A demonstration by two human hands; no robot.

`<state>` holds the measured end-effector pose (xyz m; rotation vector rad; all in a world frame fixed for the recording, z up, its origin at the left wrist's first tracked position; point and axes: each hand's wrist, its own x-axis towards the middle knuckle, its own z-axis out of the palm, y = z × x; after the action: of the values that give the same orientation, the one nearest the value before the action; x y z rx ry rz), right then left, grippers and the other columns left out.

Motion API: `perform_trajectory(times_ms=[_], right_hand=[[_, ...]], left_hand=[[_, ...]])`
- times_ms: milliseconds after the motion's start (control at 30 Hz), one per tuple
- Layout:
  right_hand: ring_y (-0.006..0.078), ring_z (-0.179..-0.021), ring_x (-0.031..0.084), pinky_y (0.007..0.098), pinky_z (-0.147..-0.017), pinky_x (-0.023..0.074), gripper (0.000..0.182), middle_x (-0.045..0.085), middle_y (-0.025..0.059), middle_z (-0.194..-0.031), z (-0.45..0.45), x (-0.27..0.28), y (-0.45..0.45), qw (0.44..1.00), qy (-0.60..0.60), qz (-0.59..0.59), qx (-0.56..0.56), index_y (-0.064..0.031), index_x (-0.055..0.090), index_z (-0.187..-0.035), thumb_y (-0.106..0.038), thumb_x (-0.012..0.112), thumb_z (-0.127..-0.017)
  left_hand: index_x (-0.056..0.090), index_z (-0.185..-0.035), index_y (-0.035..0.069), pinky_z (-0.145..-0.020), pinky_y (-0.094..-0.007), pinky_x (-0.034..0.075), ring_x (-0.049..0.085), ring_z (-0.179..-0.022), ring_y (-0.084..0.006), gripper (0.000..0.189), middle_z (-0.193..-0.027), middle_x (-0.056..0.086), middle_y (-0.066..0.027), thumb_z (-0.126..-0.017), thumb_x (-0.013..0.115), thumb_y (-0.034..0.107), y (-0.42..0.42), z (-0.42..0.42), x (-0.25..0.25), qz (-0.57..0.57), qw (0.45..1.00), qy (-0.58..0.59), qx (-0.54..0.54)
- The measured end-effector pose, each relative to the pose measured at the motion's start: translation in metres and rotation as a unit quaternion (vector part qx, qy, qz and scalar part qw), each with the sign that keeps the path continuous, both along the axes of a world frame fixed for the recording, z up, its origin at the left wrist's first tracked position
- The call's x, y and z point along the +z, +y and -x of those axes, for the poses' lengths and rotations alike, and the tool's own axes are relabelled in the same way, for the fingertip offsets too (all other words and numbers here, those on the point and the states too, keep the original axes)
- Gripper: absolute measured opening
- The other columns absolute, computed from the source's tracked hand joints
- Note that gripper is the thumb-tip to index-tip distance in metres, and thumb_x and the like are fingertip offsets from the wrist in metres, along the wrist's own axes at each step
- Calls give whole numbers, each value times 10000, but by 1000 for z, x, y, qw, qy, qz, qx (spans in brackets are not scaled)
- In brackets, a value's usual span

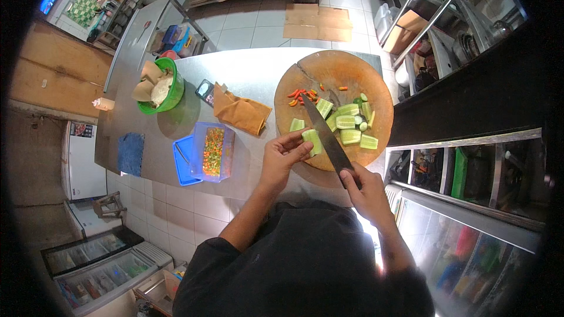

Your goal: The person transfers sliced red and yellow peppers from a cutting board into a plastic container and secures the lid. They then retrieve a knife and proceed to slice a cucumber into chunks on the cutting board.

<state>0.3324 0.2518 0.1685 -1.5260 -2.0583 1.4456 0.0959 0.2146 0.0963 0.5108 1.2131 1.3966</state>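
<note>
My left hand (286, 154) pinches a halved cucumber piece (312, 142) at the near left edge of a round wooden chopping board (370, 75). In my right hand (363, 191) is the handle of a large kitchen knife (327, 135). Its dark blade slants up and left across the board, close beside the held piece. More cucumber pieces (350, 136) lie cut face up right of the blade, with small rounded ends (363, 126) among them. Chopped red chillies (296, 93) are heaped near the knife tip.
Left of the board lie a folded orange cloth (242, 112), a phone (205, 90) and a blue plastic tub (226, 154) of chopped vegetables on its lid (183, 158). Farther left are a green basket (176, 94) and a blue cloth (131, 152). A glass-topped freezer (462, 237) stands at right.
</note>
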Motion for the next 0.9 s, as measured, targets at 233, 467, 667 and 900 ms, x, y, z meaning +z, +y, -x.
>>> perform_trajectory(times_ms=[233, 467, 667, 900], right_hand=[[418, -822, 751, 467, -745, 552, 342, 748, 257, -882, -1, -8, -3, 1000, 8, 6, -6, 1, 715, -1133, -323, 616, -1087], [440, -858, 740, 477, -769, 543, 368, 742, 265, -891, 5, -21, -3, 999, 34, -12, -6, 20, 703, -1091, -335, 603, -1092], [435, -836, 731, 477, -760, 532, 377, 727, 257, -858, 6, -25, -3, 999, 36, -2, -3, 30, 695, -1081, -335, 602, -1092], [417, -835, 719, 470, -754, 519, 376, 712, 262, -872, 12, -28, 0, 998, 67, 10, -15, 33, 693, -1093, -333, 603, -1095]], left_hand=[[709, -1357, -7, -807, -264, 614, 728, -922, -116, 436, -1098, 784, -80, -953, 829, 103, -1, -3, 0, -3, 1000, -2, 2], [697, -1369, -14, -807, -246, 603, 723, -922, -105, 463, -1101, 782, -81, -945, 840, 106, -3, -12, -7, -4, 1000, -18, 5], [687, -1373, -30, -828, -251, 612, 733, -954, -119, 457, -1126, 778, -102, -954, 827, 90, -5, -13, -7, 0, 999, -37, 10], [667, -1374, -48, -856, -261, 616, 739, -975, -129, 458, -1141, 773, -109, -964, 818, 91, -6, -21, -14, 11, 998, -60, -1]])
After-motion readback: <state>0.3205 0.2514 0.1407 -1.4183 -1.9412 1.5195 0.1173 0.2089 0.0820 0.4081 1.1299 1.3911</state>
